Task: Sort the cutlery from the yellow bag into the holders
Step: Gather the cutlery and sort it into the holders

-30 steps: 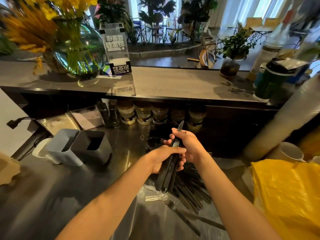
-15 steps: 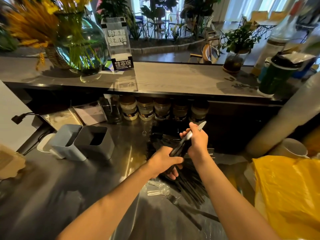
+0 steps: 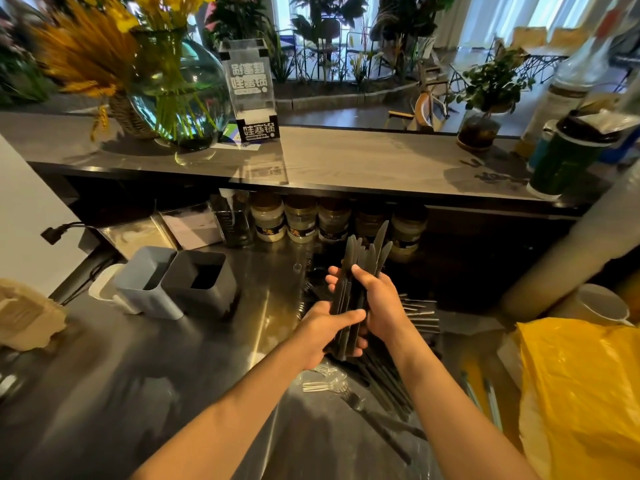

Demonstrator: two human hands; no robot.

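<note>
One head-worn wide-angle view looks forward and down, close over the steel counter (image 3: 104,393) (edges bowed).

Two bare forearms, no sleeves visible

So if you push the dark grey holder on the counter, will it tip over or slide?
Probably slide. The dark grey holder looks squat and boxy with a wide flat base, so tipping seems unlikely. It looks like plastic with little showing inside, so likely light, and the steel counter looks smooth and shiny. The lighter holder sits right beside it and might get nudged too.
</note>
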